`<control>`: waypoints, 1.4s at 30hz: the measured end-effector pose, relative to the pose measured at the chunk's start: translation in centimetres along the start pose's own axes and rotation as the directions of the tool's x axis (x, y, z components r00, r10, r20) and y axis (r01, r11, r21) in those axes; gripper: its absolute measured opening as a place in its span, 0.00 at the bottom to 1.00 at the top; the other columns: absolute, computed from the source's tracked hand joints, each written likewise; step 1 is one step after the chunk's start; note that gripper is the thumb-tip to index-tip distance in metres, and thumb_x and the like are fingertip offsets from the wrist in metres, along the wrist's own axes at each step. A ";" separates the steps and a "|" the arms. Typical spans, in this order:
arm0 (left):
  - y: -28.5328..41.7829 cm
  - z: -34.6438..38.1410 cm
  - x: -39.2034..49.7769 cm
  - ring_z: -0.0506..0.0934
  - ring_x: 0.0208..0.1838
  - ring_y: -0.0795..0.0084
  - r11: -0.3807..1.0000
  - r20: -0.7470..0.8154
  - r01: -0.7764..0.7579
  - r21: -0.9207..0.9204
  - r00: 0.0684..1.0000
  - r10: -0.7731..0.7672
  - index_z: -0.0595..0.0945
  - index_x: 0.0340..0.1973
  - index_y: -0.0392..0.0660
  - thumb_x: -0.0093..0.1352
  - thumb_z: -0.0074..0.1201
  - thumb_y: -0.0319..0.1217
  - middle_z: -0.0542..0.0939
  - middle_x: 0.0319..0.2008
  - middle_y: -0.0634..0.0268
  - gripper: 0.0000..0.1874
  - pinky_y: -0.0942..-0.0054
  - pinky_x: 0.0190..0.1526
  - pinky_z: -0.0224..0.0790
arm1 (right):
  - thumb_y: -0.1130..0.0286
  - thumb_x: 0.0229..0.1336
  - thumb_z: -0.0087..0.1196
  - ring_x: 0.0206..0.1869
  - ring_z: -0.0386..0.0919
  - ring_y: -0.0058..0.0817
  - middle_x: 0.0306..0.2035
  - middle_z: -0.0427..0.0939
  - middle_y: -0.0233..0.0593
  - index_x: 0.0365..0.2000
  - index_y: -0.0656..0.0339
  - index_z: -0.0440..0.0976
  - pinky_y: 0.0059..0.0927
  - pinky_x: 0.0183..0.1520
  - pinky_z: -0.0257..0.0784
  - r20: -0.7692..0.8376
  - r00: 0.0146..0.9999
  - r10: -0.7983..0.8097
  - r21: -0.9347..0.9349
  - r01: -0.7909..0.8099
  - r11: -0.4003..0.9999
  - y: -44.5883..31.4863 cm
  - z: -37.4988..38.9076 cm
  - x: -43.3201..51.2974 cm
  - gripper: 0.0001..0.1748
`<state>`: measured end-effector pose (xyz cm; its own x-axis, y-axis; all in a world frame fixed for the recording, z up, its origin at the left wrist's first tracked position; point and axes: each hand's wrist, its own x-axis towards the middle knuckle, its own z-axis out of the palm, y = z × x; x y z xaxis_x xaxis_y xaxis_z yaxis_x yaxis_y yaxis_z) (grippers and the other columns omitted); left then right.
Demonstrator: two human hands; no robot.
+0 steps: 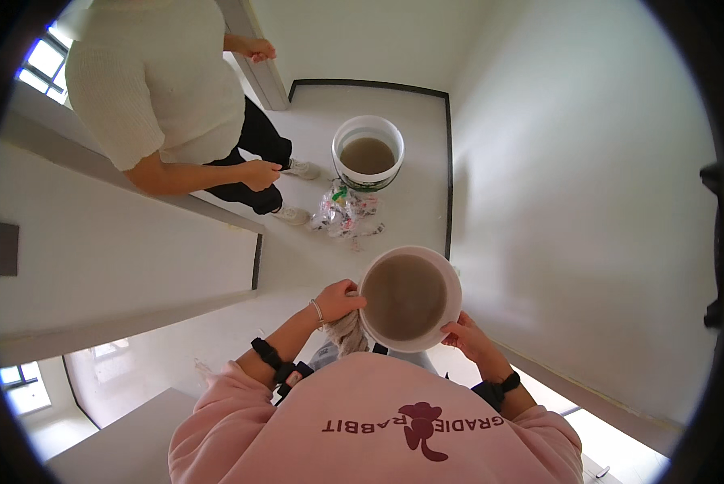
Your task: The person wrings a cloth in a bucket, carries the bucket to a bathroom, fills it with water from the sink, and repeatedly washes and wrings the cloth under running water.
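Both my hands hold a white round container (452,275), a basin or bucket, in front of my body. Murky brown-grey water (405,296) fills much of it. My left hand (341,300) grips the rim on its left side. A twisted beige cloth (348,333) hangs beneath that same hand, against the container's wall. On the right, my right hand (465,336) has its fingers and thumb on the lower right rim. The container's underside is hidden from me.
A white bucket (369,180) with brownish water stands on the pale floor ahead. Beside it lies a heap of clear plastic bags (345,212). Another person (174,109) in a cream knit top stands at the left, near a door frame (256,54). A white wall (555,199) rises on the right.
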<state>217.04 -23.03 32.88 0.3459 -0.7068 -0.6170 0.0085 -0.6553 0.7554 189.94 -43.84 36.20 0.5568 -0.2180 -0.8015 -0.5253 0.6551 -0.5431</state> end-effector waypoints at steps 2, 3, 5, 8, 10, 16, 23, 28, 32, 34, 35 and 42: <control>-0.6 -1.5 0.4 0.77 0.43 0.67 0.999 0.003 0.012 0.033 1.000 -0.013 0.76 0.44 0.34 0.57 0.58 0.40 0.79 0.40 0.55 0.25 0.70 0.48 0.68 | 0.69 0.51 0.58 0.37 0.73 0.22 0.41 0.72 0.35 0.50 0.60 0.61 0.22 0.38 0.70 -0.007 0.999 0.046 0.032 -0.046 0.998 -0.3 1.2 1.0 0.26; -0.8 -2.4 0.7 0.77 0.43 0.67 0.999 0.007 -0.003 0.041 1.000 0.003 0.76 0.44 0.34 0.57 0.58 0.40 0.79 0.41 0.55 0.25 0.70 0.48 0.68 | 0.69 0.51 0.57 0.37 0.73 0.22 0.40 0.71 0.35 0.50 0.60 0.61 0.22 0.37 0.69 -0.042 0.997 0.072 0.029 -0.071 0.997 -0.7 1.9 1.4 0.26; -1.7 -4.3 1.0 0.77 0.43 0.66 1.000 0.010 0.012 0.002 1.000 -0.012 0.77 0.44 0.34 0.57 0.58 0.41 0.80 0.40 0.54 0.26 0.70 0.48 0.68 | 0.70 0.51 0.57 0.36 0.74 0.22 0.40 0.72 0.35 0.49 0.60 0.62 0.21 0.35 0.68 -0.001 0.997 0.075 0.095 -0.074 0.993 -0.8 3.5 2.3 0.25; -3.0 -7.2 1.4 0.77 0.44 0.63 1.000 0.021 0.027 -0.016 0.999 -0.026 0.77 0.45 0.35 0.57 0.58 0.45 0.80 0.40 0.52 0.28 0.68 0.47 0.69 | 0.70 0.50 0.56 0.33 0.74 0.22 0.37 0.73 0.35 0.48 0.61 0.62 0.21 0.32 0.67 0.010 0.999 0.051 0.074 -0.052 0.996 -1.3 5.9 4.1 0.24; -3.7 -8.4 1.5 0.77 0.44 0.62 0.999 0.013 0.034 0.007 0.999 -0.034 0.77 0.45 0.35 0.57 0.58 0.46 0.80 0.40 0.52 0.29 0.68 0.47 0.69 | 0.71 0.50 0.56 0.31 0.75 0.22 0.35 0.74 0.35 0.47 0.61 0.63 0.21 0.30 0.67 0.021 0.999 0.028 0.030 -0.028 0.999 -1.6 6.9 5.1 0.23; -5.7 -12.1 2.1 0.77 0.44 0.66 0.998 -0.041 0.044 -0.040 0.998 -0.046 0.77 0.46 0.35 0.58 0.59 0.46 0.80 0.40 0.54 0.29 0.70 0.48 0.68 | 0.72 0.50 0.55 0.26 0.75 0.23 0.29 0.76 0.38 0.43 0.63 0.65 0.19 0.25 0.66 0.006 0.999 -0.048 -0.046 0.048 0.998 -2.8 10.2 8.2 0.19; -8.2 -15.0 1.9 0.75 0.46 0.75 0.951 -0.221 0.027 -0.308 0.970 -0.100 0.78 0.45 0.37 0.64 0.57 0.42 0.80 0.39 0.63 0.22 0.75 0.49 0.66 | 0.72 0.52 0.53 0.24 0.77 0.24 0.29 0.77 0.37 0.41 0.62 0.66 0.18 0.23 0.63 0.000 0.998 -0.057 0.019 0.057 0.998 -5.2 10.3 11.1 0.15; -16.7 -16.5 -1.1 0.75 0.42 0.76 0.882 -0.288 0.065 -0.467 0.932 -0.222 0.80 0.42 0.41 0.64 0.57 0.42 0.81 0.37 0.66 0.19 0.76 0.48 0.65 | 0.71 0.53 0.52 0.27 0.77 0.24 0.31 0.76 0.34 0.41 0.61 0.65 0.17 0.23 0.62 -0.022 0.997 -0.068 0.058 0.070 0.996 -8.0 8.0 13.0 0.14; -27.0 -15.5 -6.8 0.78 0.38 0.67 0.885 -0.243 0.446 -0.135 0.851 -0.466 0.83 0.36 0.43 0.65 0.49 0.52 0.83 0.33 0.61 0.24 0.68 0.42 0.68 | 0.70 0.53 0.53 0.29 0.77 0.24 0.35 0.75 0.35 0.40 0.61 0.65 0.17 0.23 0.61 -0.076 0.994 -0.073 0.088 0.080 0.993 -10.3 6.3 14.4 0.14; -29.7 -14.0 -10.2 0.79 0.41 0.54 0.607 -0.126 0.182 0.774 0.983 -0.134 0.80 0.44 0.51 0.72 0.38 0.44 0.82 0.38 0.57 0.18 0.60 0.44 0.70 | 0.70 0.54 0.53 0.29 0.77 0.24 0.34 0.75 0.35 0.40 0.61 0.64 0.17 0.23 0.61 -0.117 0.991 -0.070 0.083 0.080 0.993 -12.1 5.5 15.0 0.14; -30.1 -13.0 -11.9 0.79 0.43 0.54 0.571 -0.086 0.249 0.782 0.951 -0.297 0.76 0.51 0.56 0.70 0.40 0.39 0.81 0.38 0.53 0.16 0.58 0.45 0.72 | 0.70 0.54 0.53 0.28 0.77 0.24 0.34 0.75 0.35 0.39 0.61 0.64 0.17 0.22 0.61 -0.137 0.989 -0.060 0.085 0.072 0.994 -13.2 5.0 15.5 0.14; -32.4 -4.3 -23.0 0.76 0.50 0.54 0.418 -0.032 0.800 0.430 0.476 -0.879 0.81 0.42 0.46 0.65 0.42 0.56 0.79 0.45 0.53 0.28 0.58 0.54 0.66 | 0.70 0.51 0.57 0.26 0.78 0.25 0.29 0.74 0.33 0.35 0.60 0.64 0.18 0.20 0.62 -0.236 0.970 -0.059 0.123 0.090 0.988 -19.3 3.0 17.4 0.14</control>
<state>212.87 15.58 23.51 0.1869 0.2474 -0.9507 -0.1226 -0.9543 -0.2724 211.68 -58.13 33.49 0.4193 -0.4207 -0.8045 -0.3903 0.7165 -0.5782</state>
